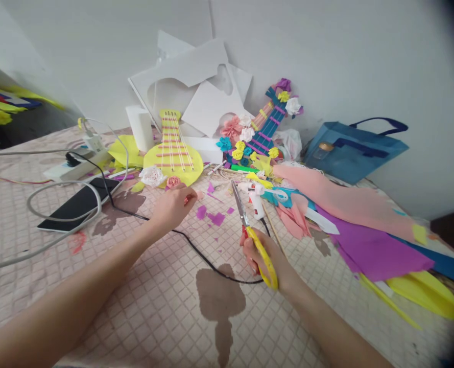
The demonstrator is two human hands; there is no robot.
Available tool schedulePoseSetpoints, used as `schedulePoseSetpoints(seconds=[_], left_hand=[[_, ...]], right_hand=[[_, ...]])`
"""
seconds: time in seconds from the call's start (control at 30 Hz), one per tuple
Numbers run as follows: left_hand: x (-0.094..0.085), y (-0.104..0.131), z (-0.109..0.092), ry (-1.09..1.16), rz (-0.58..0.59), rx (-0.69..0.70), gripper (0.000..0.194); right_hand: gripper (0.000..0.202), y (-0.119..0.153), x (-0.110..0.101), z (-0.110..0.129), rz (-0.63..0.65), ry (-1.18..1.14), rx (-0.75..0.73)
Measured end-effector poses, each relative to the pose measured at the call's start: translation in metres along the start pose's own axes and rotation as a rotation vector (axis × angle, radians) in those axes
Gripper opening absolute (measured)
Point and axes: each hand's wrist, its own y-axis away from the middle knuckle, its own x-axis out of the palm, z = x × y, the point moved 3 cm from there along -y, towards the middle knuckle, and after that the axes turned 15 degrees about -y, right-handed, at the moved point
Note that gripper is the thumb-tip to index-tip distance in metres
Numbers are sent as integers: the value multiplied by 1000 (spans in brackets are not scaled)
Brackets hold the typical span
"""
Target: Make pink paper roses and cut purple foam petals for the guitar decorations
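Note:
My right hand (263,255) is wrapped round the yellow and red handles of a pair of scissors (259,243), whose blades are together and point away from me. My left hand (175,204) is closed, fingers curled inward, just in front of a pink paper rose (172,182). Whatever the left fingers may hold is hidden. Behind it, a yellow paper guitar (190,159) with white strings and pink strips leans against white boards. A white crumpled paper flower (152,176) lies at its lower left. Purple paper scraps (216,219) are scattered between my hands.
A white glue gun (256,199) lies beyond the scissors, its black cord (207,260) crossing the table. A second, blue guitar (267,128) bears paper flowers. Coloured crepe paper (380,250) and a blue bag (353,151) are at right; a black tablet (77,204) and power strip (71,166) at left.

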Motion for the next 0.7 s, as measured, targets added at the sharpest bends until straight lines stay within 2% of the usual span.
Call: schedulePoseSetpoints(seconds=[0.2, 0.33, 0.4, 0.53, 0.7], left_hand=[[11, 5, -19, 169, -34, 265, 15], [20, 10, -36, 180, -49, 402, 11], [25, 12, -43, 120, -50, 396, 9], [36, 13, -51, -28, -29, 260, 12], [39, 8, -54, 58, 7, 169, 6]], right_hand=[[49, -4, -3, -4, -22, -19, -20], [49, -5, -3, -3, -36, -51, 3], [49, -5, -2, -1, -35, -72, 15], [50, -5, -1, 3, -38, -89, 0], [46, -6, -4, 3, -37, -99, -26]])
